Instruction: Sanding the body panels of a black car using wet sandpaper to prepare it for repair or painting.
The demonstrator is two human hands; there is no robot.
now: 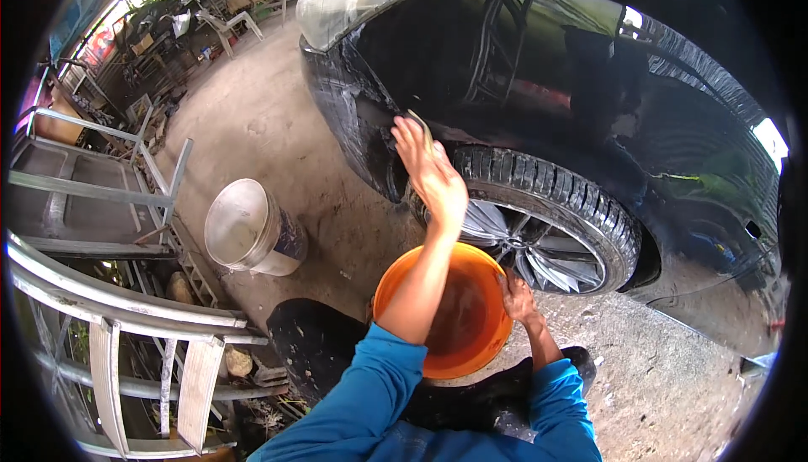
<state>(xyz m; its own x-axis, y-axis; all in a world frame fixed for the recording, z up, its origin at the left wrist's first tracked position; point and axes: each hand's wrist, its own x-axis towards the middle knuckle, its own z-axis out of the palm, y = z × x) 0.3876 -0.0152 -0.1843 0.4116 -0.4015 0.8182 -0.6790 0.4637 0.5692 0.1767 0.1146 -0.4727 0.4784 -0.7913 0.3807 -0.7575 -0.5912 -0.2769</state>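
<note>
My left hand is pressed flat against the front wheel-arch corner of a black car, at the edge of its bumper. Under its fingers shows the edge of a thin, tan sheet or pad; most of it is hidden by the hand. My right hand grips the rim of an orange bucket. Murky, brownish water stands in that bucket, between my knees. The bumper has dull, whitish, scuffed patches.
Just right of my left hand is the car's front wheel. A white bucket stands on the dirt floor to the left. Metal frames and a ladder-like piece crowd the left side. A plastic chair is farther back.
</note>
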